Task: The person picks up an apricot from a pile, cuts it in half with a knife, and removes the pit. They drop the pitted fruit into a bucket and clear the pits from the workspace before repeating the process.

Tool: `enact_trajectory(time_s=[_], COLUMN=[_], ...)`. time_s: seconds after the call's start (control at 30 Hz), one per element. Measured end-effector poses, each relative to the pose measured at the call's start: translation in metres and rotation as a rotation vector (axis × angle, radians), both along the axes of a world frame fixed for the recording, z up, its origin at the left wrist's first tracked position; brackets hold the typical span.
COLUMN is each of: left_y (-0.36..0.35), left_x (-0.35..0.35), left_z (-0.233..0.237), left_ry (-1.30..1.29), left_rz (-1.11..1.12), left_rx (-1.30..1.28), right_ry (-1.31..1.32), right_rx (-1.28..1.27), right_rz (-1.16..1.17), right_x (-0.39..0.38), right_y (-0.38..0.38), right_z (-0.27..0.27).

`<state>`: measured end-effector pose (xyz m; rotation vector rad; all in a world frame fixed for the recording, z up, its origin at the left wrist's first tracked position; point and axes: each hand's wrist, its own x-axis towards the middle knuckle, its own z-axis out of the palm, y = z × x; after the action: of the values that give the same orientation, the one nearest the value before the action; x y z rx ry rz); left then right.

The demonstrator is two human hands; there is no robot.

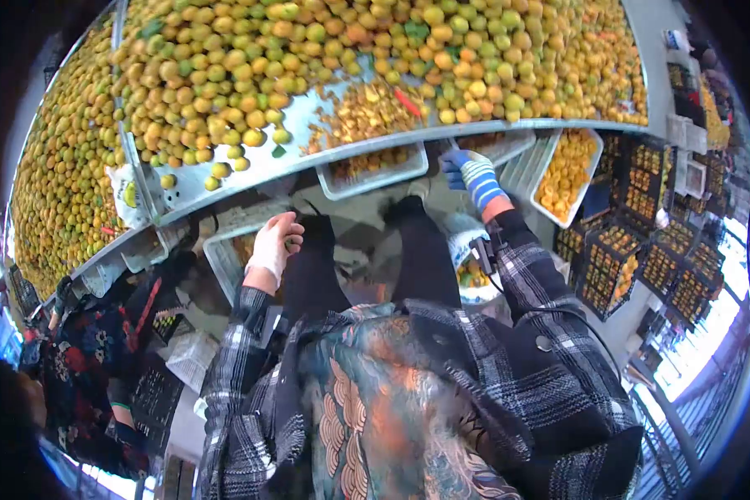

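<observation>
My left hand (pixel 273 244), in a white glove that leaves the fingertips bare, hangs over my lap with its fingers curled in. To the right, my right hand (pixel 472 177) wears a blue-and-white striped glove and is closed just below the table's front edge. A small pale tip (pixel 452 144) pokes out above its fingers; I cannot tell what it belongs to. In front lies a metal-rimmed table (pixel 262 158) heaped with round yellow-orange and green fruit (pixel 250 67). A pile of cut fruit pieces (pixel 362 115) sits near the edge, with a slim red object (pixel 407 102) on it.
Beneath the edge are a white bin (pixel 375 190) and a crate of orange fruit pieces (pixel 565 179). Stacked black crates (pixel 612 267) of fruit stand at right. A white bucket (pixel 480 293) is by my right leg. Another person (pixel 92 367) works at left.
</observation>
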<state>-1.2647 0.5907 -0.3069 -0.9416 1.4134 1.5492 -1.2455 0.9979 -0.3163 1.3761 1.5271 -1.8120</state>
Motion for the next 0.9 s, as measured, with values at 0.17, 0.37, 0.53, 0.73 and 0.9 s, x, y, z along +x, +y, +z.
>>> enact_trajectory(time_s=[0.17,0.37,0.53,0.73,0.9], left_y=[0.081,0.125,0.136,0.130,0.137], left_x=[0.053,0.124,0.198,0.303,0.331], left_z=[-0.071,-0.214,-0.285,-0.335,-0.359], left_ry=[-0.148,0.010,0.068,0.371,0.095], left_rz=[-0.284,-1.216,-1.891,-2.091,-2.273], left_rx=[-0.077,-0.128,-0.042,0.314,0.444], right_ry=[-0.079,-0.113,-0.134,-0.128,-0.178], right_rx=[-0.138,-0.300,-0.365,-0.316,-0.213], right_rz=[0.018,-0.147,-0.129,-0.069,-0.051], right_x=[0.042,0.090,0.135,0.130,0.124], right_y=[-0.006,-0.037,-0.071,-0.063,-0.047], right_z=[-0.078,-0.173,-0.226,-0.231,-0.234])
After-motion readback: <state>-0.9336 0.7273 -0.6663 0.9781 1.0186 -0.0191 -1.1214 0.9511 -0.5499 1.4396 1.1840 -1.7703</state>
